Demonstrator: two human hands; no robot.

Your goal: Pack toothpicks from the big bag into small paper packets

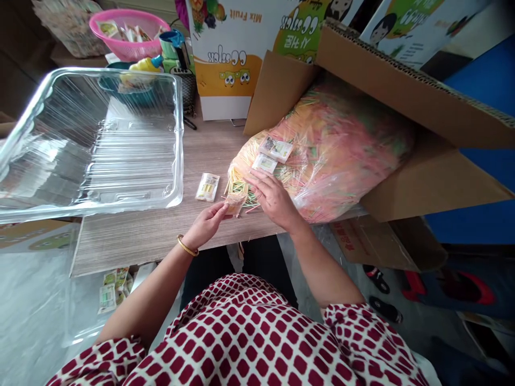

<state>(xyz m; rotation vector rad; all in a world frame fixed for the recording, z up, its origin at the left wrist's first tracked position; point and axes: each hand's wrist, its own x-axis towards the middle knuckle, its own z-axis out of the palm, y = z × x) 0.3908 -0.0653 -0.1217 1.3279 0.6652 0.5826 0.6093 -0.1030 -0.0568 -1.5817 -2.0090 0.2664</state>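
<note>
My left hand [208, 222] pinches a small clear packet [235, 203] at the table's front edge, beside the mouth of a big clear bag of thin coloured sticks [333, 145]. Fingers stretched, my right hand [273, 198] lies over loose yellow and green sticks [238, 185] spilling from that bag; whether its fingertips hold any is hidden. Two printed packets [276, 149] rest on the bag just beyond the right fingers. Another filled packet [208, 187] lies flat on the table, left of the loose sticks.
A large clear plastic tray [132, 161] takes up the table's left side. Behind it stand a pink basket [129, 48] and a teal bowl [132, 96]. A printed carton [225, 64] stands at the back. An open cardboard box [402, 80] surrounds the bag on the right.
</note>
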